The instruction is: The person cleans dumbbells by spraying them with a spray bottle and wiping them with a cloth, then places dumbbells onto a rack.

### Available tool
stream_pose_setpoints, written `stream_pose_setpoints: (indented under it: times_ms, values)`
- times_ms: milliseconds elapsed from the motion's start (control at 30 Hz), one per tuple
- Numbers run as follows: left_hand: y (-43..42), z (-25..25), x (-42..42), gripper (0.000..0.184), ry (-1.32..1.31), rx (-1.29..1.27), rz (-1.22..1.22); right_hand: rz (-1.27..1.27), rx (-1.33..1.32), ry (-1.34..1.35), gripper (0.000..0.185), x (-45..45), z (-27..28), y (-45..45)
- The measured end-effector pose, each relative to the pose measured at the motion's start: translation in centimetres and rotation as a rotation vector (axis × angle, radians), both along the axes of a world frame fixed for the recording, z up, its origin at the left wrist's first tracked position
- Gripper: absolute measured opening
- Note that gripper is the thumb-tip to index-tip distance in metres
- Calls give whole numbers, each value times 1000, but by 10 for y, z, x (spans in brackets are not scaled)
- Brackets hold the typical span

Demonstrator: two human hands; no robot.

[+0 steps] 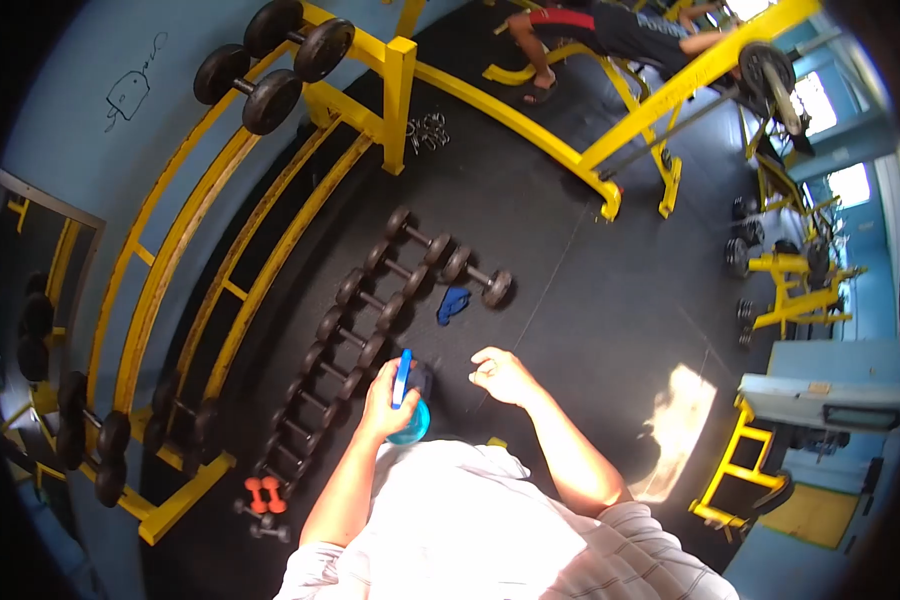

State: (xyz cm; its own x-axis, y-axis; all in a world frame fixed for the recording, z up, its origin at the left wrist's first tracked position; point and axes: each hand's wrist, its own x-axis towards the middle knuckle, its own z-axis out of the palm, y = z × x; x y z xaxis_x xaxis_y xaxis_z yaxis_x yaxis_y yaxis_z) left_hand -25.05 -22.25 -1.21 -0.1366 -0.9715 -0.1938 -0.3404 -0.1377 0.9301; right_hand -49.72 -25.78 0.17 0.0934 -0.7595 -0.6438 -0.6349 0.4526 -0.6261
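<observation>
My left hand [378, 405] is wrapped around what looks like a spray bottle, seen from above. Its narrow blue-and-white top [402, 378] points forward, and the round teal body [411, 424] shows below my fingers. A dark part beside the top is too unclear to name. Over the floor to the right, my right hand [502, 377] is held out with loosely bent fingers and nothing visible in them. Ahead of both hands a crumpled blue cloth [453, 305] lies on the floor, beside a long row of black dumbbells [348, 335].
A yellow dumbbell rack [235, 290] stands along the left wall, with a few black dumbbells [273, 100] on it. Small orange dumbbells [264, 494] lie at the lower left. Ahead, a person [620, 30] lies on a yellow-framed bench. More yellow equipment [795, 290] stands at right.
</observation>
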Motion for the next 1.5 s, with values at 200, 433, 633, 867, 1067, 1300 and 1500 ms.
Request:
stream_pose_setpoints:
  times_ms: [200,433,633,867,1067,1300,1500]
  values:
    - [-37,-43,-26,51,53,69,221,90,158,110,39,-21,-16,-94]
    - [-51,-77,-72,52,-4,161,458,-265,468,-26,36,-49,-98,-194]
    - [-46,-143,-134,48,35,391,627,-386,551,87,39,-47,-288,-274]
    - [-26,-266,-247,46,109,540,758,-366,469,224,48,-44,-500,-331]
    - [12,-305,-298,46,230,738,675,-646,523,200,40,-41,-569,-337]
    - [35,-288,-271,49,243,774,721,-406,420,108,49,-74,-563,-308]
    - [42,-259,-224,48,172,634,823,-588,354,44,36,-156,-464,-172]
